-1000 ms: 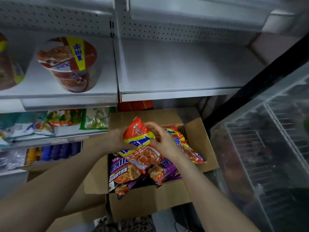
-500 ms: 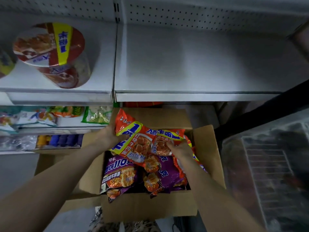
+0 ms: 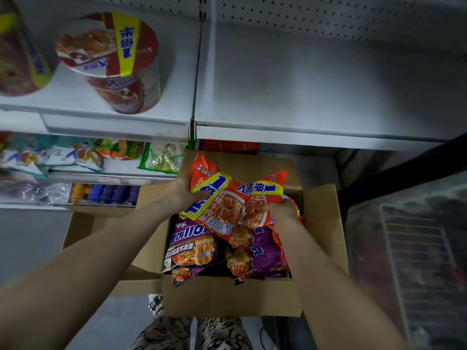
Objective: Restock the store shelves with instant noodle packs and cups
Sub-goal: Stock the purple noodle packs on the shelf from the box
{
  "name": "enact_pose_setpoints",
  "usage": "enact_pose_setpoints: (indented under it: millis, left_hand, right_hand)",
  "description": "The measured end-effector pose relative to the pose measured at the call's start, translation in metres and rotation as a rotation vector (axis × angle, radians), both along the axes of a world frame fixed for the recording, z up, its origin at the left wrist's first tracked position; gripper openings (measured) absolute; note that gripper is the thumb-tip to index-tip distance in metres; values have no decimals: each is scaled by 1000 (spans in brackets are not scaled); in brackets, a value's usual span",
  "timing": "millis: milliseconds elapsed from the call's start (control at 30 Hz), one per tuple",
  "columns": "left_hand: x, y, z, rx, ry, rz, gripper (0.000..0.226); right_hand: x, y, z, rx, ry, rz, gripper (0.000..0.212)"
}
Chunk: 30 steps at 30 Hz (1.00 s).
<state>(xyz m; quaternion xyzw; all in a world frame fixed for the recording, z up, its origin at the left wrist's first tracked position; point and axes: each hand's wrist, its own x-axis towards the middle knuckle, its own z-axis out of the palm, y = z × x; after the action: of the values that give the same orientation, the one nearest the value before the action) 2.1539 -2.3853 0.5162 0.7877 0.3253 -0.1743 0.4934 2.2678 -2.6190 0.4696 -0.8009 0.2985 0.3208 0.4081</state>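
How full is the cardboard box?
Looks nearly full. Its flaps are open, and purple noodle packs reach the rim of the box, beneath the orange packs that the left hand and right hand grip.

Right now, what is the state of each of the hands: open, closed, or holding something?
Left hand: grips the orange noodle packs at their left edge.
Right hand: grips the same packs at their right side.

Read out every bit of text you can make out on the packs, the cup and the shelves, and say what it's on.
"1倍半", "红烧牛肉面": left orange pack; its corner logo is too blurred.
"1倍": right orange pack, the rest covered.
"白家", "110", "牛肉面": left purple pack.
"克": right purple pack.
"1倍半", upside down: noodle cup lid.
Lower-shelf bags: too blurred to read.
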Motion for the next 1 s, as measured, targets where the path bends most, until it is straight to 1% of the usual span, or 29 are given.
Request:
enact_pose_setpoints:
  millis: [33, 100, 167, 233, 300, 400, 567, 600, 700, 733, 767, 833, 900, 1000]
  left_hand:
    - [-2, 1, 3, -3, -20, 6, 57]
    - [-8, 3, 12, -20, -73, 17, 65]
    - [-13, 4, 23, -56, -124, 29, 58]
    - [-21, 6, 34, -94, -170, 28, 51]
    - [-28, 7, 46, -123, -210, 27, 48]
    - [-40, 10, 67, -179, -296, 14, 49]
    - [-56, 12, 115, -266, -464, -9, 44]
    - [-59, 13, 127, -282, -487, -12, 47]
    - [-64, 15, 164, -310, -558, -22, 65]
    - [-64, 15, 178, -303, -588, -30, 63]
    - [-65, 16, 192, -286, -624, -40, 56]
    - [-66, 17, 221, -253, -701, -65, 44]
    - [-67, 20, 249, -242, -772, -89, 42]
    - [-69, 26, 291, -223, -859, -93, 42]
  right_hand:
    - [-6, 1, 9, -5, -45, -4, 76]
    - [-17, -2, 27, -26, -131, -9, 62]
    - [-27, -8, 45, -21, -216, -13, 54]
    - [-40, -14, 65, -42, -350, 6, 51]
    - [-52, -20, 83, -86, -480, -8, 47]
    - [-75, -29, 121, -91, -635, -31, 39]
    - [-113, -38, 186, 27, -846, -50, 34]
    - [-121, -37, 202, 67, -883, -58, 34]
    - [-135, -33, 248, 230, -959, -95, 32]
    - [-139, -31, 265, 275, -991, -109, 33]
    - [-141, -30, 280, 289, -1037, -102, 35]
    - [-142, -28, 310, 276, -1125, -77, 42]
    - [-143, -26, 338, 331, -1182, -72, 42]
    - [-141, -19, 380, 380, -1242, -61, 35]
